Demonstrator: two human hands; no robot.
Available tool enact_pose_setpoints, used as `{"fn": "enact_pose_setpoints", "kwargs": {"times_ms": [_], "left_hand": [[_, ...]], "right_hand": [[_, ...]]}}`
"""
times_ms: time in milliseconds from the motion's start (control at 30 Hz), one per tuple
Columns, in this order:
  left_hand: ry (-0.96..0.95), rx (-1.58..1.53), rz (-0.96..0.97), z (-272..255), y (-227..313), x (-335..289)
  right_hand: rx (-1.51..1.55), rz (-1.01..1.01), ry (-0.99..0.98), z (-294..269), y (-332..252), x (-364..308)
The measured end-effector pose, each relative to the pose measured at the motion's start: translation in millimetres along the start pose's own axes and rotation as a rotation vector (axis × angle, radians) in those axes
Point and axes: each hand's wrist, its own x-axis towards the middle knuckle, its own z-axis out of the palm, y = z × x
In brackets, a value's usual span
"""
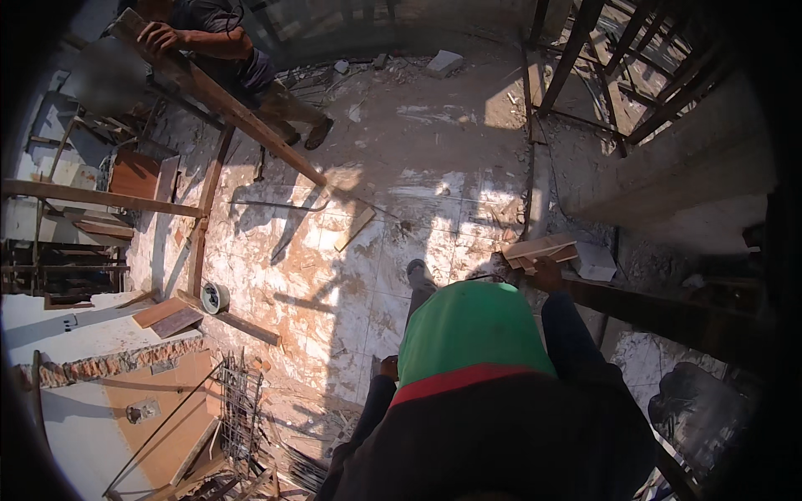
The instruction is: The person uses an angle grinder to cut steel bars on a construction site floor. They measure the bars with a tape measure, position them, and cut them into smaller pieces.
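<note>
My right hand [548, 274] is closed at the near edge of several short wooden boards [541, 248], which lie fanned over each other on my right. A pale block [595, 260] sits just beyond them. My left hand [389, 367] hangs low beside my body, its fingers curled and partly covered by the green and red clothing [476, 330] on me. What the left hand holds, if anything, is hidden. One shoe [416, 267] of mine shows on the dusty tiled floor [393, 301] ahead.
At far left, another person's hand [159, 37] grips a long timber beam [242, 113] slanting to the floor. Timber posts [205, 221], a bucket [215, 297], a short plank [355, 229] and metal bars [242, 401] lie around. A concrete wall [677, 184] bounds the right.
</note>
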Motion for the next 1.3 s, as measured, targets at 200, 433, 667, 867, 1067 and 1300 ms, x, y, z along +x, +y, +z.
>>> {"fn": "enact_pose_setpoints", "kwargs": {"times_ms": [200, 433, 667, 867, 1067, 1300], "left_hand": [[-0.104, -0.593, -0.243, -226, 62, 153], [0.291, -0.309, 0.287, -345, 328, 310], [0.206, -0.204, 0.285, -347, 437, 432], [0.208, -0.399, -0.065, -345, 491, 478], [0.435, -0.459, 0.129, -404, 539, 519], [0.502, -0.738, -0.066, -485, 605, 610]], "right_hand": [[1.155, 1.161, 0.424, 39, -48, -38], [0.834, 0.862, 0.044, 76, -103, -29], [0.628, 0.672, -0.149, 39, -55, 193], [0.945, 0.827, 0.105, -113, 1, 513], [0.472, 0.28, -0.099, -201, 42, 799], [0.508, 0.186, -0.075, -147, -23, 1017]]}}
